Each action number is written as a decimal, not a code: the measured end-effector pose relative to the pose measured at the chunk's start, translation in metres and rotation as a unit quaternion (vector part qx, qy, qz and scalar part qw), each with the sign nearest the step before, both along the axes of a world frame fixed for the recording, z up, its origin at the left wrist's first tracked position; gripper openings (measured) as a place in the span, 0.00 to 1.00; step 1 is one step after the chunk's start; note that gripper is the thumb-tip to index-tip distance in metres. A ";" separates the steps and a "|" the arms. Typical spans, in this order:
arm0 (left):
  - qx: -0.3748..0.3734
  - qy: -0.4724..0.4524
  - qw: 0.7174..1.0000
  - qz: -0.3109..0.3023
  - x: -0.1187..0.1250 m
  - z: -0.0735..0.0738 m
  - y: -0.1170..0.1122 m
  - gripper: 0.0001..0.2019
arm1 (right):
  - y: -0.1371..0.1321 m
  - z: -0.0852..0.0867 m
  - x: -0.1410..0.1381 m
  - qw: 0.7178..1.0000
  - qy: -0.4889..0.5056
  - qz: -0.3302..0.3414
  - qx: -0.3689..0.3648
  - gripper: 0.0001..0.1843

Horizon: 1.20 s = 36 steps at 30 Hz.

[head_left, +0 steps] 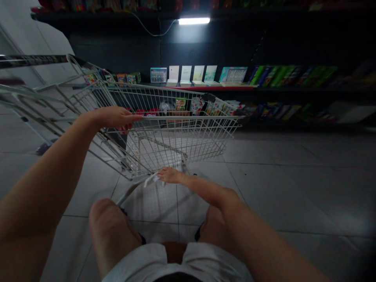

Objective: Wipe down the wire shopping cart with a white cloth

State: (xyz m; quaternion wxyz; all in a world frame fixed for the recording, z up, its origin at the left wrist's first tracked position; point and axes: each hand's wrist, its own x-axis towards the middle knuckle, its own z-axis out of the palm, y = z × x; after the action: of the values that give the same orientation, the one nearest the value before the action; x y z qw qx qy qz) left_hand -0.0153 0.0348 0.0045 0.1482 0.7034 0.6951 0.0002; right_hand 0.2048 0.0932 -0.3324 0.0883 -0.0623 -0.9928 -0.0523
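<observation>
A wire shopping cart [188, 141] stands in front of me, its handle end at the left. My left hand [116, 117] is closed around the cart's upper side rim. Lower down, my right hand [170, 175] holds a crumpled white cloth [151, 179], which looks like a wipe or tissue, against the bottom edge of the basket. Part of the cloth hangs out below and to the left of the fingers. The right fingertips are partly hidden by the hand and cloth.
Dark shelving behind the cart bears upright boxes [198, 74], green and blue packages [273, 76] and bagged goods [181, 103]. A lit tube lamp [194, 21] hangs under the upper shelf. Grey floor tiles [264, 188] extend right. My bent knees [104, 215] are close below the cart.
</observation>
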 end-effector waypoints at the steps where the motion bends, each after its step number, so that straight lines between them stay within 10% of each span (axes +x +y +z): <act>1: 0.005 -0.005 1.000 0.001 0.000 0.000 0.000 0.32 | 0.012 0.001 0.022 1.000 -0.012 -0.007 0.003 0.10; 5: 0.013 -0.009 1.000 0.015 0.003 -0.001 0.000 0.30 | 0.048 0.009 0.111 0.995 -0.044 -0.082 0.030 0.11; 8: 0.021 0.010 1.000 0.004 0.006 -0.001 0.001 0.30 | 0.044 0.029 0.128 0.989 0.022 -0.137 0.049 0.13; 12: 0.042 0.017 0.999 -0.003 0.007 -0.004 0.006 0.36 | 0.024 0.087 0.073 0.932 0.325 -0.138 0.079 0.15; 15: 0.047 0.007 0.999 0.007 0.009 -0.005 0.009 0.38 | 0.026 0.135 0.018 0.824 0.530 -0.192 0.063 0.23; 18: 0.034 0.007 0.999 0.003 0.015 -0.004 0.010 0.38 | 0.037 0.143 -0.021 0.733 0.631 -0.249 0.049 0.26; 26: 0.045 0.037 0.998 -0.013 0.014 -0.005 0.013 0.36 | 0.024 0.026 0.024 0.920 0.355 -0.161 0.029 0.14; 30: 0.034 0.039 0.999 -0.010 0.017 -0.004 0.012 0.37 | 0.011 0.066 0.032 0.938 0.308 -0.136 0.086 0.11; 33: 0.063 0.063 0.996 -0.011 0.020 -0.002 0.009 0.37 | 0.007 0.124 -0.003 0.899 0.398 -0.133 0.123 0.16; 36: 0.112 0.098 0.989 -0.025 0.020 -0.001 0.006 0.37 | 0.011 0.140 -0.041 0.894 0.420 -0.117 0.099 0.18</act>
State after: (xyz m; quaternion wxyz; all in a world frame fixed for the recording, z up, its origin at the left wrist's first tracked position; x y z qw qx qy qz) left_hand 0.0052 0.0413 0.0036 -0.0003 0.7292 0.6843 0.0050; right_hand 0.1641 0.1040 -0.1919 0.4964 -0.1855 -0.8381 -0.1295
